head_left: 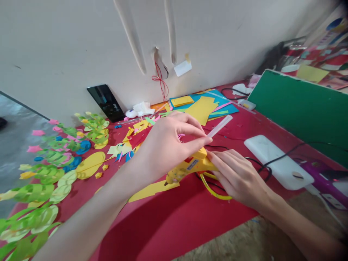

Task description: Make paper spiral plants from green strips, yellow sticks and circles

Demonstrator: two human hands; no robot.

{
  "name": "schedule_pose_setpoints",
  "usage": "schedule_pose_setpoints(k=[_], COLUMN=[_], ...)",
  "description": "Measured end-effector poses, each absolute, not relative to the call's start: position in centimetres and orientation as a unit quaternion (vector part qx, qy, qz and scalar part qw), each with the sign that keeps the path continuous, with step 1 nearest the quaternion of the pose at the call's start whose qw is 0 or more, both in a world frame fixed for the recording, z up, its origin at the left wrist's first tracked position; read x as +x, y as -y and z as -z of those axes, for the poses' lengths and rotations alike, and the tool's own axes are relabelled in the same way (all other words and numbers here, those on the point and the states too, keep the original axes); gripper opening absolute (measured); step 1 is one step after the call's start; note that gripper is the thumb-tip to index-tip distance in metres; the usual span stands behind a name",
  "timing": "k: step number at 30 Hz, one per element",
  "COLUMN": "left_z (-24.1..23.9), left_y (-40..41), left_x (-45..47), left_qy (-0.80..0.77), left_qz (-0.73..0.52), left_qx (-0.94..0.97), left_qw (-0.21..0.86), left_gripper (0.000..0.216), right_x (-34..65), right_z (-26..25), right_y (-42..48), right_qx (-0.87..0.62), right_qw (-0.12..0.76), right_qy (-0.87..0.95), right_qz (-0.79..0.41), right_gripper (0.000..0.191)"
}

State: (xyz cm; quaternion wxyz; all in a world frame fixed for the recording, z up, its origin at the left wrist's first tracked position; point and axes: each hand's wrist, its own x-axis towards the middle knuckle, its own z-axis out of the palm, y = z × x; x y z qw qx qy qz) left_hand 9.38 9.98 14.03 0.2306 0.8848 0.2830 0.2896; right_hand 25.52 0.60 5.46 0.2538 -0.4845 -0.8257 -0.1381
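Observation:
A yellow hot glue gun point(190, 165) lies in front of me over the red table, its dark nozzle pointing down to the left. My right hand point(241, 177) is closed around the gun's rear body, next to its yellow loop-shaped handle. My left hand point(174, 141) reaches over the top of the gun, and its thumb and fingers pinch a translucent glue stick point(220, 126). The stick slants up to the right from the fingertips. Its lower end is hidden by the hand, so I cannot tell whether it sits in the gun.
Green paper spirals with paper stars point(46, 156) stand along the left edge. A black phone point(106, 103) leans on the wall. Paper scraps and yellow sheets point(202, 108) lie behind my hands. To the right are a white power bank point(277, 161), black cables and a green board point(299, 112).

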Motion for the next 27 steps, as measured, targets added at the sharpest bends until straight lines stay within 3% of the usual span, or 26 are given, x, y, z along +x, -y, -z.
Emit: schedule_pose_setpoints(k=[5, 11, 14, 19, 27], left_z=[-13.5, -13.5, -11.2, -5.2, -2.2], left_y=[-10.0, -8.7, -7.4, -5.5, -3.0], left_x=[9.2, 5.8, 3.1, -1.6, -4.9], left_qy=[-0.304, -0.339, -0.361, -0.341, -0.382], left_qz=[-0.306, -0.376, -0.327, -0.133, -0.083], left_qx=[0.879, 0.846, 0.857, 0.925, 0.915], left_qw=[0.203, 0.165, 0.165, 0.099, 0.1], left_gripper=[0.012, 0.013, 0.009, 0.019, 0.025], right_x=[25.9, 28.3, 29.8, 32.2, 28.2], right_z=[-4.9, -2.7, -1.3, 1.0, -2.2], right_y=[-0.9, -2.8, -4.1, -6.2, -4.8], right_qx=[-0.493, -0.656, -0.709, -0.767, -0.757], right_qw=[0.261, 0.252, 0.231, 0.209, 0.194], right_qy=[0.819, 0.709, 0.664, 0.605, 0.623], right_qz=[0.135, 0.061, 0.043, 0.035, 0.023], right_gripper=[0.038, 0.035, 0.035, 0.031, 0.03])
